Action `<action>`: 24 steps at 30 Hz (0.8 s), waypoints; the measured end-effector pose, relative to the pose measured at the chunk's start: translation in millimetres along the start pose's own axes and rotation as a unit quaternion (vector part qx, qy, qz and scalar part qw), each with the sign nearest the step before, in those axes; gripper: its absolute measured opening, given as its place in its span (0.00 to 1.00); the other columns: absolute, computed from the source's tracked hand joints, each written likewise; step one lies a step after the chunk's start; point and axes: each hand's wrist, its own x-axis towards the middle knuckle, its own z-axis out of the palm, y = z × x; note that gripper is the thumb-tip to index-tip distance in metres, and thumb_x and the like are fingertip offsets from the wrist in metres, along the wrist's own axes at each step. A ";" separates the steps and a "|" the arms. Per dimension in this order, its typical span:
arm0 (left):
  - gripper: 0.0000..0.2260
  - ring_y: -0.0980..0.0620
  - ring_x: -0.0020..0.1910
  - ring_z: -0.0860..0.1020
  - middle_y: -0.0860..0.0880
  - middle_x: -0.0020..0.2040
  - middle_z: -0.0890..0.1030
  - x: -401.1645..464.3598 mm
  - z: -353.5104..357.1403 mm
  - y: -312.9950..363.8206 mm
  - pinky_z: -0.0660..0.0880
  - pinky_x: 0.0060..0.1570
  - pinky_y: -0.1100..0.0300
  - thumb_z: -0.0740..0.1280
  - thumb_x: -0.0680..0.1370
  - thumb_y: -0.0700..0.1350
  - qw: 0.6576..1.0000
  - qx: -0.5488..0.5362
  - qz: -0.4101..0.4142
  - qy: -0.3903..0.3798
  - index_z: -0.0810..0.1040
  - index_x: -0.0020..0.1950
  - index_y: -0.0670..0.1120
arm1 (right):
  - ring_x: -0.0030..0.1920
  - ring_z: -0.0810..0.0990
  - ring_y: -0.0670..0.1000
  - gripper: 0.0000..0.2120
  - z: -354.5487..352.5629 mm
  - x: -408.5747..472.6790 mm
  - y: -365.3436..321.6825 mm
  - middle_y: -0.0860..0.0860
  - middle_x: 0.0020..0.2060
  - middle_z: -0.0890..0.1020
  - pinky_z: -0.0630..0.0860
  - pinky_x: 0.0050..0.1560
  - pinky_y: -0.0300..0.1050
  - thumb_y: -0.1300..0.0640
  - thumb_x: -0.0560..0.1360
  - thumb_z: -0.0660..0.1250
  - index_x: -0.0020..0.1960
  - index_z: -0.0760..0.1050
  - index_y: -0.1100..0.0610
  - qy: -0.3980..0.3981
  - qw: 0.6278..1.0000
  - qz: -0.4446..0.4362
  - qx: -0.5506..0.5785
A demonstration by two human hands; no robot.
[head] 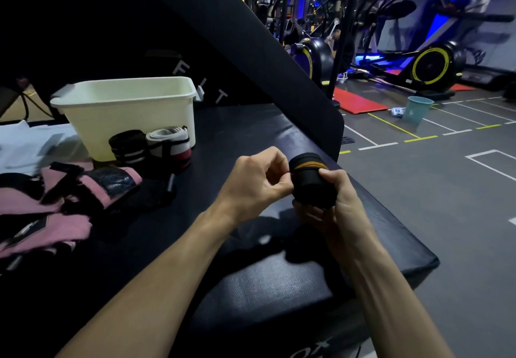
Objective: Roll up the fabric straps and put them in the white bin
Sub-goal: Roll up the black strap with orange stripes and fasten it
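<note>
A black padded platform fills the foreground, its right edge dropping to grey gym floor marked with white and yellow lines. A tilted black panel behind it carries pale letters, seemingly "F I T", though dim light blurs them. The white bin stands at the platform's back left, two rolled straps just in front of it. Pink and black unrolled straps lie heaped at the left. Near the right edge, the right hand grips a black rolled strap with an orange stripe from below, while the left hand pinches its near end between thumb and curled fingers.
</note>
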 end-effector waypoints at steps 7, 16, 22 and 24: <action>0.05 0.50 0.33 0.82 0.50 0.36 0.84 1.6 -6.4 -0.1 0.80 0.36 0.57 0.72 0.75 0.36 0.999 -0.049 0.016 -0.017 0.81 0.46 0.45 | 0.49 0.86 0.57 0.17 -0.7 -3.3 2.0 0.53 0.46 0.88 0.83 0.55 0.58 0.40 0.79 0.64 0.48 0.86 0.49 -0.038 0.991 -0.016 -0.124; 0.07 0.55 0.31 0.78 0.51 0.35 0.81 2.7 -6.9 -1.1 0.75 0.34 0.63 0.71 0.74 0.36 0.999 0.001 0.044 0.005 0.80 0.48 0.47 | 0.44 0.86 0.54 0.24 -2.1 5.9 13.7 0.53 0.44 0.87 0.82 0.38 0.51 0.40 0.65 0.71 0.56 0.82 0.54 0.014 0.953 -0.177 -0.244; 0.08 0.58 0.42 0.78 0.53 0.46 0.80 10.9 -26.6 -18.4 0.75 0.38 0.65 0.68 0.77 0.52 0.998 -0.048 -0.040 0.021 0.82 0.55 0.53 | 0.35 0.79 0.55 0.24 -1.1 13.5 14.7 0.58 0.40 0.83 0.72 0.33 0.47 0.47 0.69 0.64 0.62 0.74 0.58 -0.030 0.980 -0.148 -0.127; 0.12 0.56 0.46 0.80 0.53 0.50 0.80 9.8 -27.7 -20.4 0.79 0.35 0.59 0.68 0.77 0.59 0.992 -0.106 -0.062 -0.041 0.82 0.58 0.58 | 0.36 0.77 0.52 0.26 3.3 10.7 14.3 0.57 0.43 0.81 0.71 0.35 0.48 0.46 0.69 0.65 0.64 0.71 0.58 -0.061 0.990 -0.110 -0.059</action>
